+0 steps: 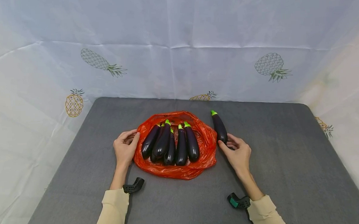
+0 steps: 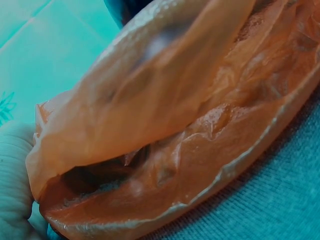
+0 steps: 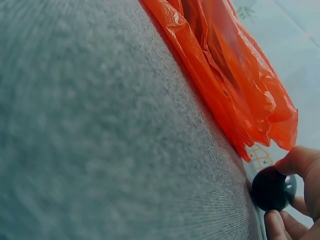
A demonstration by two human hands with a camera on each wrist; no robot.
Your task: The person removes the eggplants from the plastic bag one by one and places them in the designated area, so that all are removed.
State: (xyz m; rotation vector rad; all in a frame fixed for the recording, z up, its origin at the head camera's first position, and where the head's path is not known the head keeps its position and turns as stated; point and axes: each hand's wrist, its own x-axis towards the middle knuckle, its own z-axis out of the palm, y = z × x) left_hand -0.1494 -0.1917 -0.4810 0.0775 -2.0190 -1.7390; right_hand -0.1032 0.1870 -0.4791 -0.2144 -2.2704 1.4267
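A red plastic bag (image 1: 182,172) lies spread on the table with its mouth rolled wide. Several dark purple eggplants (image 1: 181,147) with green caps lie side by side inside it. My left hand (image 1: 125,147) pinches the bag's left rim; in the left wrist view the thumb (image 2: 17,175) meets the plastic. To the right of the bag, a single eggplant (image 1: 219,125) points its green cap away from me. My right hand (image 1: 238,153) grips its rounded lower end between thumb and fingers, which the right wrist view shows closely at the dark eggplant end (image 3: 272,189).
The grey table (image 1: 278,161) extends on both sides of the bag. A white pineapple-print cloth (image 1: 177,68) hangs behind the table and along both sides. Black wrist bands (image 1: 134,185) sit on both wrists.
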